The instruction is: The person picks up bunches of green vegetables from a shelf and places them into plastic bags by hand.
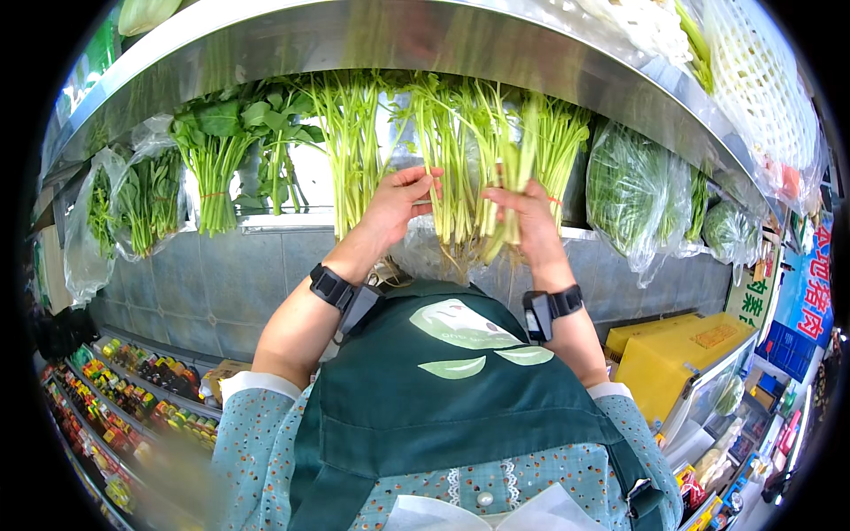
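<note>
My left hand (398, 199) is at the left edge of a loose middle bunch of celery (455, 192), its thumb and fingers around a thin stalk. My right hand (531, 212) grips several pale celery stalks (514, 172), blurred and slightly tilted, in front of the bunch. Roots hang from the lower ends of the middle bunch, close to my dark green apron (425, 398). Another celery bunch (355, 146) stands left of my left hand. A celery bunch tied with a red band (558, 146) stands right of my right hand.
A curved metal shelf edge (425, 40) overhangs the vegetables. Leafy greens (212, 159) and bagged greens (133, 199) sit at left; a plastic bag of greens (634, 192) is at right. Yellow boxes (684, 358) stand lower right, shelves of bottles (146, 391) lower left.
</note>
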Motion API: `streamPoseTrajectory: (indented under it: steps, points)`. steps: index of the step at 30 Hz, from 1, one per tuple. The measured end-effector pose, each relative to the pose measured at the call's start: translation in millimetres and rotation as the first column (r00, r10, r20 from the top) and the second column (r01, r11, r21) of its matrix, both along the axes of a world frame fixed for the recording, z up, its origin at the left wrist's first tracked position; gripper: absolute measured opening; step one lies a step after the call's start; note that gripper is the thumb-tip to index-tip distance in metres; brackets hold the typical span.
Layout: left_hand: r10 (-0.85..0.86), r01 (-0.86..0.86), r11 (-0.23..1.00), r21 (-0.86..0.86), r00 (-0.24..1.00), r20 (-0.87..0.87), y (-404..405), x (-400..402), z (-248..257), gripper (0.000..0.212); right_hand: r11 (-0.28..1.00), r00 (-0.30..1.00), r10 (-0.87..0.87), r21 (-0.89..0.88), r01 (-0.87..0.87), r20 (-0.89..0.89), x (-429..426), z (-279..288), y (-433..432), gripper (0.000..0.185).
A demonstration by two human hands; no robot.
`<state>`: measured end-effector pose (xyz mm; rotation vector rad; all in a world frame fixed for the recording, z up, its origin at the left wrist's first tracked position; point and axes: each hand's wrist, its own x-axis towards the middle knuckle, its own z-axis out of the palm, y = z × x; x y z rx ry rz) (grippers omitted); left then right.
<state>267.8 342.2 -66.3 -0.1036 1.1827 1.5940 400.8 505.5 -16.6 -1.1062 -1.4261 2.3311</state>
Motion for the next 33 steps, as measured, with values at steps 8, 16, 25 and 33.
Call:
streamPoseTrajectory:
  steps: [8,16,25,33]
  points:
    - [0.074,-0.073,0.993,-0.092,0.997,0.006,-11,6,-19,0.021,0.985,0.827,-0.105,-0.174,0.009,-0.553,43,36,47,0.042]
    - [0.033,-0.041,0.997,-0.069,0.993,-0.114,-7,4,-5,0.017,0.993,0.997,-0.074,0.097,0.071,0.03,50,-1,37,0.014]
    - [-0.236,0.169,0.949,-0.267,0.941,-0.243,7,8,-36,0.033,0.917,0.965,-0.055,0.395,-0.052,0.256,20,-70,38,0.013]
    - [-0.493,0.019,0.861,-0.508,0.275,-0.825,31,19,-38,0.061,0.856,0.875,-0.055,0.474,-0.206,0.48,4,-109,38,0.019]
